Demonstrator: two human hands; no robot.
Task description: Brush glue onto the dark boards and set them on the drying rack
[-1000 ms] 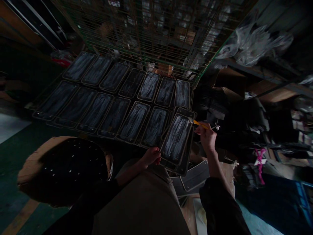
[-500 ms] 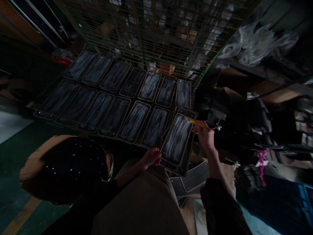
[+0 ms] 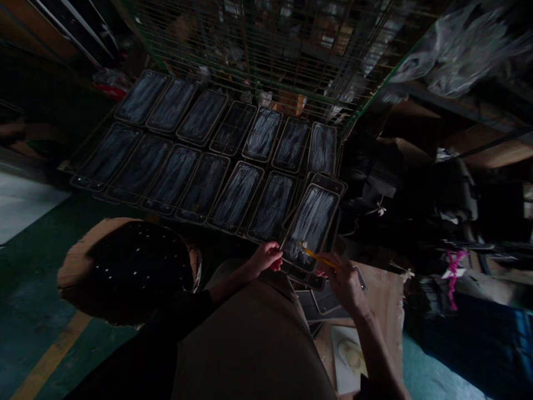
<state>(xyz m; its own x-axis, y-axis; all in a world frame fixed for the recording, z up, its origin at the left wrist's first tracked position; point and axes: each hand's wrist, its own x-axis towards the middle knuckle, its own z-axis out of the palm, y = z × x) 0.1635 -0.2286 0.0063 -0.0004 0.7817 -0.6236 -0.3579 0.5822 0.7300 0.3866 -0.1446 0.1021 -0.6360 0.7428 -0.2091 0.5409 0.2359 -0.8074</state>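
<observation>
Brush and panel met near the panel's lower end, where the whitish coat looked thinner than it did higher up. The panel lay askew over other dark pieces at the right end of the wire rack, beside two rows of streaked panels. The left hand had its grip pinched at the lower left edge; how far the fingers reached underneath was hidden. The right hand had its grip wrapped around the yellow handle, fingers clear of the bristles.

Good work here seemed to call for lengthwise strokes, in line with the streaks, reaching the lower corners without smearing over the pale rim. Light, even pressure looked wise, since the lower end appeared to overhang the rack and might tip. The left fingertips were best placed at the very edge, off the coat.
</observation>
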